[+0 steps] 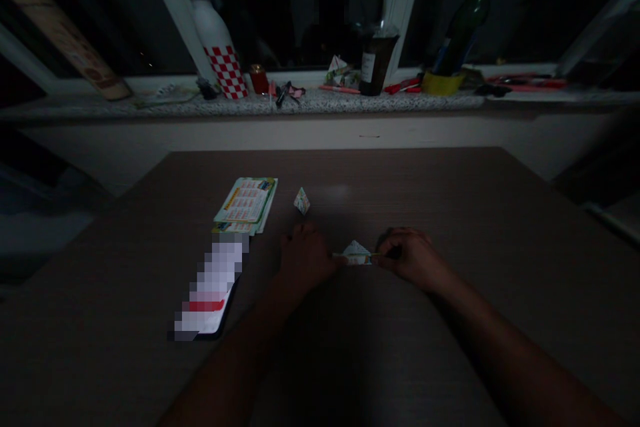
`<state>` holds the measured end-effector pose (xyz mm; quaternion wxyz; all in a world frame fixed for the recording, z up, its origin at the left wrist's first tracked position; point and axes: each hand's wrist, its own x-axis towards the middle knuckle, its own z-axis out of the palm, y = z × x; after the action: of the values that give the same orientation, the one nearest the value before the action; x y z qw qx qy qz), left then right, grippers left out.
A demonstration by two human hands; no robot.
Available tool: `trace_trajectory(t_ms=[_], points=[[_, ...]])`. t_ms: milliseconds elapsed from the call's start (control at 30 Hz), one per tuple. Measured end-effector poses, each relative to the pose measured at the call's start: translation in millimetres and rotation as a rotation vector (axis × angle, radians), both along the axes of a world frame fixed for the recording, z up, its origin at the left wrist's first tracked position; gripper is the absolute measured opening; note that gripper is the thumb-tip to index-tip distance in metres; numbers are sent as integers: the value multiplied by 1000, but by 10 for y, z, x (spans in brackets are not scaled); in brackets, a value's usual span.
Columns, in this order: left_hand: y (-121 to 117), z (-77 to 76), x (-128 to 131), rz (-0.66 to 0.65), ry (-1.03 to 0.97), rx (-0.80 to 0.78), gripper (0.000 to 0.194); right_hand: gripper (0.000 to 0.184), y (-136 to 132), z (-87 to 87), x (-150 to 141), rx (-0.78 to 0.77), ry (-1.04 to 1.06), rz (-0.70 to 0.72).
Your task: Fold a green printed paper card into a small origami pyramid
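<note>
Between my hands, low over the brown table (400,347), is a small folded piece of printed paper (357,252) with a pointed top and a flat lower edge. My left hand (307,255) has its thumb at the paper's left corner, with the other fingers curled beside it. At the right corner, my right hand (407,250) pinches the paper between thumb and forefinger. Another folded paper piece (302,201), diamond-shaped, lies just beyond my left hand. Shadow hides the undersides of both hands.
Left of my hands lie a stack of printed sheets (246,201) and a phone (213,290) with a lit screen. On the windowsill (320,104) stand a white bottle with red checks (220,47), a dark cup (375,63) and a green bottle (463,30).
</note>
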<state>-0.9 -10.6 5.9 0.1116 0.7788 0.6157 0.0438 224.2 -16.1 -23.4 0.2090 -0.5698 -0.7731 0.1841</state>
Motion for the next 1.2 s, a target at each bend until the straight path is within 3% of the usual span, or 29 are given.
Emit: trace_trajectory(t_ms=[233,433,600,767,933,1067,1200], points=[[20,8,-187,31,-95,-78,25,7,19,-15,57,-54,63,43],[12,-17,-193,-35,-127,-66,17,4,39,-38,111,-38,97,101],[-38,-86,-133,-133,-207,23,28,22,-7,-42,59,66,28,122],[-80,-129,-46,-195,-251,46,27,25,-43,-60,-57,102,35,137],[-80,-109,-14,-172,-351,36,11,18,-42,-60,-103,72,238,147],[-53,-68,-15,-103,-535,-79,11,7,-52,-49,-129,-19,476,22],[-18,-60,-24,68,-819,-98,13,23,-36,-43,-155,-105,786,-105]])
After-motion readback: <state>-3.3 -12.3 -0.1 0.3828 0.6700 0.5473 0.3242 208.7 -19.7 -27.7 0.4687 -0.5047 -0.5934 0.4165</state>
